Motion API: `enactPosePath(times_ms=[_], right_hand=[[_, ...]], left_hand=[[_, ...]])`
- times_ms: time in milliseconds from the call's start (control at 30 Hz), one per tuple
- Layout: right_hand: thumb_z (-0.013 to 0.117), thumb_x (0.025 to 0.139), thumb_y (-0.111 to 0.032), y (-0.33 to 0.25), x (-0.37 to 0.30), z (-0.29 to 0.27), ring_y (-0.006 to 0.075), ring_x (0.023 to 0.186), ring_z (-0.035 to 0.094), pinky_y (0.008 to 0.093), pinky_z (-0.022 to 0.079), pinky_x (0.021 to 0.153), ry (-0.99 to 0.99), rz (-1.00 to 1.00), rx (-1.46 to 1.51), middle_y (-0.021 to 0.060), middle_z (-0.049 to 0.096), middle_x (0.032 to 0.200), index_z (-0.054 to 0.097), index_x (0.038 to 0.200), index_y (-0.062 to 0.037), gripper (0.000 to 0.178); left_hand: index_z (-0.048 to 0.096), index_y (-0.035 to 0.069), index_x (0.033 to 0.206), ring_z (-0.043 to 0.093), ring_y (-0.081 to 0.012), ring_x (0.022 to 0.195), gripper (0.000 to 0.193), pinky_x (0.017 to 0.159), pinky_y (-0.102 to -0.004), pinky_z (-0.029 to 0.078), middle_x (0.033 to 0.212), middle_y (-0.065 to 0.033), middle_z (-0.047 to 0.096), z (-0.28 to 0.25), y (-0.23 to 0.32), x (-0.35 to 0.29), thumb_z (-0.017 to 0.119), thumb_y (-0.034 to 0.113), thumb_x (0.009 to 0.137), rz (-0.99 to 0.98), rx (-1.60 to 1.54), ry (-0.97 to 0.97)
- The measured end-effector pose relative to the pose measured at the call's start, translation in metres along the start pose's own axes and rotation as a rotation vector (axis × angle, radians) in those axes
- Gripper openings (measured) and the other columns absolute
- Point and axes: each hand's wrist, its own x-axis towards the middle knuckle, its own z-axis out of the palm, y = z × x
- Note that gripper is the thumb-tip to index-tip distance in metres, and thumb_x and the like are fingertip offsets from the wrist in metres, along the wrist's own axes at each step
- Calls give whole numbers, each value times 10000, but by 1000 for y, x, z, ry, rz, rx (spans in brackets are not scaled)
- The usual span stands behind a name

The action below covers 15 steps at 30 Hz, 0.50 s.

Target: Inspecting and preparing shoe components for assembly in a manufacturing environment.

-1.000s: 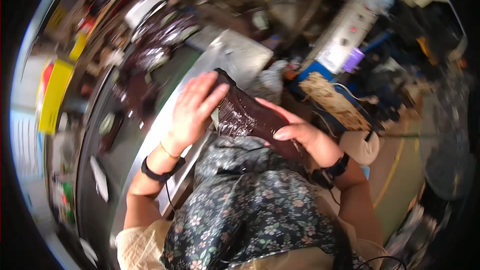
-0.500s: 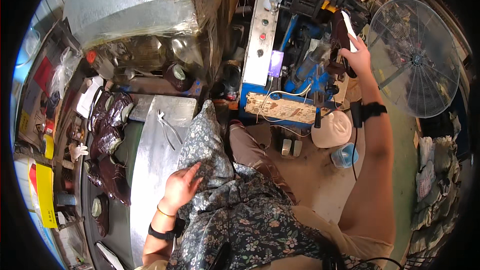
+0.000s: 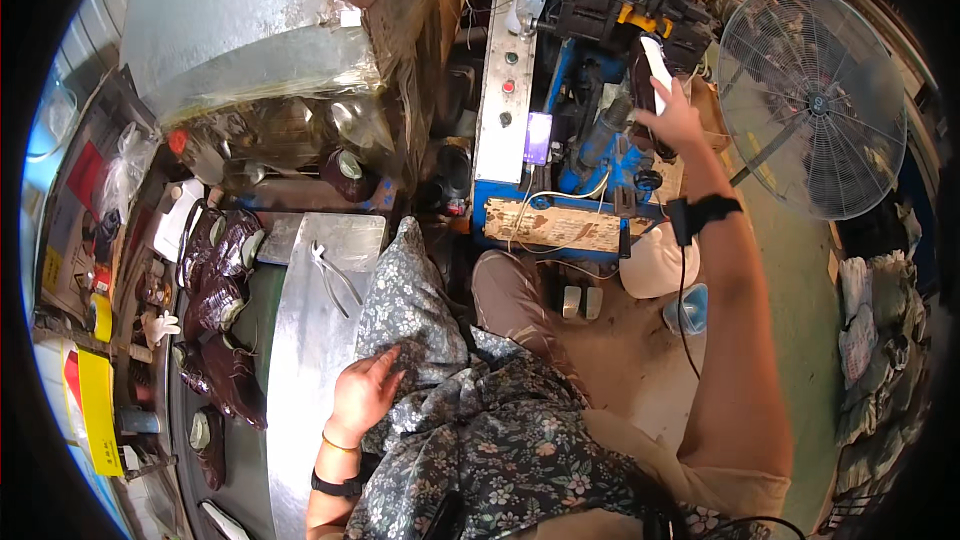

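Observation:
At the far right of the middle, my right hand [image 3: 676,124] reaches out and grips a dark brown shoe [image 3: 655,62] whose white sole faces it. My thumb lies on one side and my fingers on the other. The shoe's far end is beneath the black head of a blue and black machine [image 3: 600,12]. My left hand [image 3: 364,398] rests on the floral apron [image 3: 500,450] over my lap, fingers loosely stretched out and holding nothing. Metal pincers [image 3: 335,280] lie on the shiny metal worktop [image 3: 305,380] just beyond my left hand.
Several glossy dark brown shoes [image 3: 232,380] line the dark conveyor at left. A grey control panel [image 3: 507,90] with buttons stands left of the machine. To the right is a large fan [image 3: 818,105]; a white jug [image 3: 658,262] and blue cup [image 3: 688,310] stand below the machine.
My right hand and the shoe have moved left and farther in, toward the machine's head. My left hand stays on the apron. The whole view has shifted slightly.

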Motion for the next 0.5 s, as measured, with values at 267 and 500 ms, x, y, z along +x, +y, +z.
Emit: enactPosePath(times_ms=[267,500], right_hand=[[708,762,-454,6,-19,31,504,1195,440,510,355,1046,185,-21,-147,214,329,1515,465,1419,-314,715],[694,751,-401,1,18,24,525,1230,403,505,400,1037,102,62,-136,209,343,1503,468,1407,-305,700]], left_hand=[[620,-25,1118,564,-398,1119,401,983,-434,439,1174,-223,617,-21,-107,-59,737,32,739,-343,153,452],[556,-28,1250,621,-403,1018,649,903,-475,490,1119,-227,643,-52,-282,-130,712,379,768,-1218,676,319]])
